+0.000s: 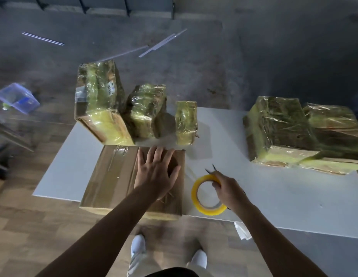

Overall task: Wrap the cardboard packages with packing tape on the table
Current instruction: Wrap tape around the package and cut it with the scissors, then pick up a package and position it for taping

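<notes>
Two hands are at work, and the roll sits in the right one. The right hand (230,188) has a closed grip: its fingers curl over the rim of the yellow tape roll (194,193), which stands tilted on the bench (274,192), and the same grip pinches a pair of scissors (211,169), tips pointing away from the person. Just to the left of that grip lies the cardboard box (112,176), flat at the near edge of the bench, its right side close to the roll. It looks broader across than deep. The left hand (156,174) lies flat with fingers spread on the right half of the lid, pressing it and gripping nothing. So the left hand is nearer to the box, and I'd judge the tape must travel leftward across the lid.

Behind the box stand three wrapped packages: a tall one (98,100), a middle one (146,108), a small one (186,120). Two more (280,124) sit well apart at the right. Nothing lies between roll and box.
</notes>
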A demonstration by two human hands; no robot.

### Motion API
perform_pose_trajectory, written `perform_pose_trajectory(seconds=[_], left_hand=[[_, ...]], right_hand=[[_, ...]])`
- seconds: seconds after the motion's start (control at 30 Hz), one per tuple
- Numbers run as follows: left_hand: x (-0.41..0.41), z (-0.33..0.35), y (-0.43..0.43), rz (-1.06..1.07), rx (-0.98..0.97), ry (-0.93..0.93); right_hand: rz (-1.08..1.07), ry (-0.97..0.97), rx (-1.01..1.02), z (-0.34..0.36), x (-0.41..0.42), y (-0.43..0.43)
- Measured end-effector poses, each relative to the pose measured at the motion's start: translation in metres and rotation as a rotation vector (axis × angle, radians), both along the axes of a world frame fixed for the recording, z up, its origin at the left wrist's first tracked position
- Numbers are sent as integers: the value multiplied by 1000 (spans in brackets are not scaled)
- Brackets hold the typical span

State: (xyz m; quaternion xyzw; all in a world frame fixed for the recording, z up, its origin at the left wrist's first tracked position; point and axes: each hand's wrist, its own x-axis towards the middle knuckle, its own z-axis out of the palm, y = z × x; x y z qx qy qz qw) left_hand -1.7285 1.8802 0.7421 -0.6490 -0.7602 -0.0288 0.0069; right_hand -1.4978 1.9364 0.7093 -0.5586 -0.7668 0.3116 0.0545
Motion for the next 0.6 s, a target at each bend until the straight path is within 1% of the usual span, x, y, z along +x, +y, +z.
perform_pose_trajectory(seconds=[0.13,0.27,0.4,0.47,0.53,0.6], left_hand=[[1,-1,2,-8,20,13],[14,3,0,-8,31,18],[16,4,-3,29,49,5],[16,6,-8,32,112,-41],[25,11,-12,-42,227,-80],[43,14,-17,-192,302,-134]], right_hand=[[53,0,32,-1,5,-7],[167,26,7,-24,-9,-2],[122,35,23,-38,-11,0],[93,10,-3,-40,-9,1],[79,-8,-30,-42,-8,2],[100,-14,-32,-44,-7,3]])
